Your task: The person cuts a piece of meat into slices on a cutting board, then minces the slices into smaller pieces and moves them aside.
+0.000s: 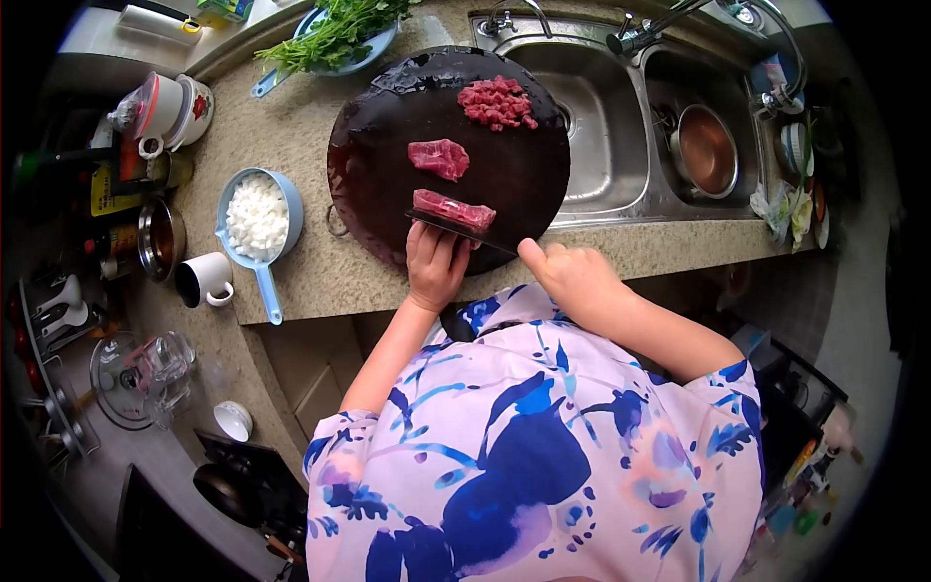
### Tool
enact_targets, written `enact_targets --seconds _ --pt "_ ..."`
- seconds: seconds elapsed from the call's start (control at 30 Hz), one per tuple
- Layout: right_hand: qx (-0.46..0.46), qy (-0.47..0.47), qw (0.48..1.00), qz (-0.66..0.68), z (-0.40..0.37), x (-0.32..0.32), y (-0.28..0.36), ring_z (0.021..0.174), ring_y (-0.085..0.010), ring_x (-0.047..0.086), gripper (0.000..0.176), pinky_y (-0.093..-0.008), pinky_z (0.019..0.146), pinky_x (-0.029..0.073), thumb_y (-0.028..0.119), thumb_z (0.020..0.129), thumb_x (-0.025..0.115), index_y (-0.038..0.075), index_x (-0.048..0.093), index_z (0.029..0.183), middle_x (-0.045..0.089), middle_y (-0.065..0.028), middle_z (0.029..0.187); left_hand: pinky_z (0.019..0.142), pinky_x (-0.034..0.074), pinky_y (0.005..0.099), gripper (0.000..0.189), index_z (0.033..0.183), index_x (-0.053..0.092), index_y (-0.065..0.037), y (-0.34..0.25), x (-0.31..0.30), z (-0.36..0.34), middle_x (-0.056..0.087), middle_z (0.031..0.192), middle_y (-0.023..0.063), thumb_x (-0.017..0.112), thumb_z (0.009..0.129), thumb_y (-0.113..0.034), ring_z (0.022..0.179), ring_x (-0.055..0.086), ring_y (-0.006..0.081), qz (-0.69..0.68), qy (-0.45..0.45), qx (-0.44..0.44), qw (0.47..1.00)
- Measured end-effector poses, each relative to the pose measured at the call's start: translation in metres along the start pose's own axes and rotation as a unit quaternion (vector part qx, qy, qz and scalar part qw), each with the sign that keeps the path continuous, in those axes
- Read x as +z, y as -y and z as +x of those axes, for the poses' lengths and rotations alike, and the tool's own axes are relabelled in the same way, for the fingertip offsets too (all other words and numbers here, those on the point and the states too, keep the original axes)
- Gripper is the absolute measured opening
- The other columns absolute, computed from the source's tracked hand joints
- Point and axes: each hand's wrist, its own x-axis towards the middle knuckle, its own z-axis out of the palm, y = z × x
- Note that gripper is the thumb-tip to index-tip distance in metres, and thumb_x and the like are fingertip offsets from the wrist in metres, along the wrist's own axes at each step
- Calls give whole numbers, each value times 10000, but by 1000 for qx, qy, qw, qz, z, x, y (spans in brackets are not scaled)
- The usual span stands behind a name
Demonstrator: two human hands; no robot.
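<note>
My right hand is closed around the handle of a knife. Its dark blade reaches left along the near side of a strip of raw red meat. Close behind the blade is my left hand, fingers together and bent; the blade hides what their tips press on. All of this is on a round, dark, wet cutting board. Farther up the board lie a second chunk of meat and a heap of diced meat.
Left of the board, a blue-handled strainer holds chopped white pieces beside a mug. Leafy greens fill a blue colander behind. A double steel sink on the right contains a metal pot.
</note>
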Motion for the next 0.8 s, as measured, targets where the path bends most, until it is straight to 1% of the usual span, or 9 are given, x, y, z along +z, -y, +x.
enact_targets --seconds 0.1,0.23,0.3,0.43,0.53,0.73,0.8 --pt "11 -5 999 -29 -3 7 6 696 -339 689 213 -428 585 555 46 854 554 40 470 1050 636 -159 774 1057 384 502 409 1138 667 2 2 -2 2 601 1222 177 766 750 -82 1213 512 422 13 9 28 999" --pt "27 -12 999 -25 1 10 9 679 -327 688 209 -417 567 552 53 854 559 40 470 1043 633 -151 759 1057 373 507 453 1154 656 -7 4 1 3 578 1248 187 762 721 -89 1223 484 427 8 19 14 1000" --pt "17 -22 999 -33 1 9 11 660 -319 685 200 -414 555 549 56 856 563 40 466 1030 629 -147 749 1056 375 507 454 1155 656 -12 5 2 2 571 1258 185 763 721 -93 1225 479 427 6 19 14 1000" --pt "10 -16 999 -29 3 10 7 652 -328 680 191 -419 552 548 53 857 561 39 465 1021 627 -150 744 1050 380 505 464 1157 658 -24 6 4 1 557 1279 181 770 714 -106 1226 474 423 6 17 17 1000" --pt "18 -6 1000 -18 6 10 5 653 -336 678 188 -421 552 547 53 852 565 40 466 1011 630 -157 747 1047 384 505 472 1156 660 -28 7 5 1 558 1275 179 776 706 -113 1220 479 422 3 13 18 1000" --pt "0 11 1000 -3 9 11 -3 649 -346 674 184 -429 547 545 55 847 565 34 467 1002 629 -164 755 1041 390 506 471 1153 668 -35 8 5 1 565 1263 166 784 705 -121 1212 485 422 -6 17 17 1000" --pt "-1 18 1000 -16 7 12 -1 650 -347 675 220 -431 549 543 63 856 557 20 451 1043 624 -164 736 1041 391 505 471 1151 670 -37 10 4 0 566 1261 164 790 704 -126 1209 488 422 -6 17 17 1000"
